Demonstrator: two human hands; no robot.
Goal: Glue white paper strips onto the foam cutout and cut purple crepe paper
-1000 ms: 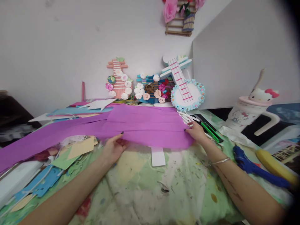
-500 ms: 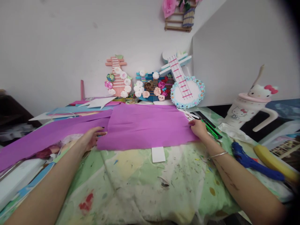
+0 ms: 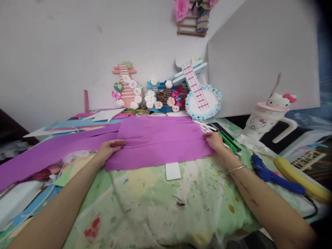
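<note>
A wide sheet of purple crepe paper (image 3: pixel 158 138) lies across the table, with a long strip of it running off to the left. My left hand (image 3: pixel 110 150) rests on the sheet's left side, fingers stretched out and the thumb a little apart from them. At the right edge, my right hand (image 3: pixel 214 141) has its fingers bent over the paper, gripping the border; the fingertips are partly hidden. A small white card (image 3: pixel 173 171) pokes out from under the sheet's front edge.
Right of the paper lie a green utility knife (image 3: pixel 229 141), a blue glue gun (image 3: pixel 275 178) and a yellow banana-shaped thing (image 3: pixel 298 178). Behind them stands a white tumbler (image 3: pixel 264 121). Flower-decorated craft instruments (image 3: pixel 203 100) lean on the wall. A stained green cloth (image 3: pixel 145 207) covers the table.
My left hand has moved right, from beside the sheet's edge onto its surface. My right hand stays at the right edge. The whole view has shifted slightly.
</note>
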